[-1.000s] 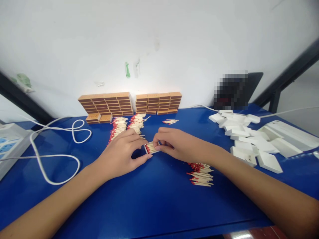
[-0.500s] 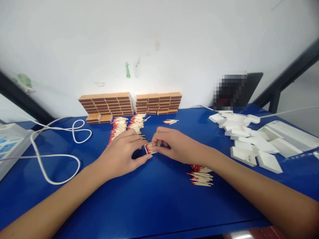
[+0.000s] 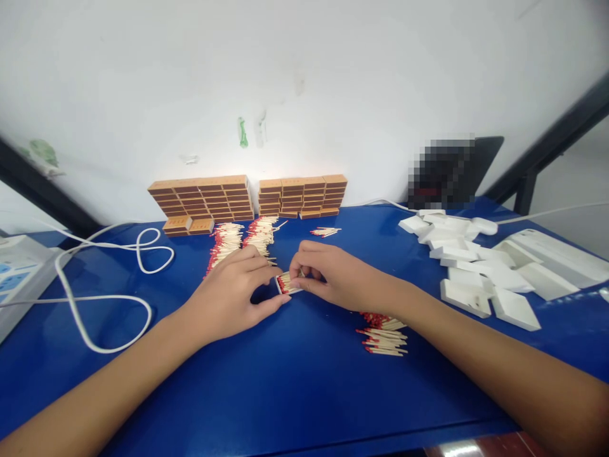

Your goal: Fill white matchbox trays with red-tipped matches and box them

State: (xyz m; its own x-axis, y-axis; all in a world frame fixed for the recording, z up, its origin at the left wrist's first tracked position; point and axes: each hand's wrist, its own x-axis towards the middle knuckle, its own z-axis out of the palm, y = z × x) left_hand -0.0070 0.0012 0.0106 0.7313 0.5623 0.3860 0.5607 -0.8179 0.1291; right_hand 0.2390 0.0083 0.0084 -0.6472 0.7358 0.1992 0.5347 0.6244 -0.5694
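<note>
A small white matchbox tray (image 3: 280, 289) lies on the blue table, filled with red-headed matches (image 3: 285, 282). My left hand (image 3: 240, 285) curls round its left end, thumb at the near side and fingers at the far side. Over the tray's right end my right hand (image 3: 316, 273) is closed in a pinch, fingertips on the matches there; their tips partly hide that end. Two heaps of matches (image 3: 261, 233) lie just beyond my left hand. Another pile of matches (image 3: 385, 339) sits below my right wrist, partly covered by the forearm.
Stacked matchboxes (image 3: 204, 200) stand along the wall, with a second stack (image 3: 304, 195) beside them. A few loose matches (image 3: 325, 231) lie in front. White trays (image 3: 466, 297) are heaped at right, near a dark tablet-like object (image 3: 483, 168). A white cable (image 3: 71, 298) loops at left by a power strip (image 3: 23, 273).
Both hands keep almost the same pose at the tray. The whole view has shifted very slightly; nothing else has visibly moved.
</note>
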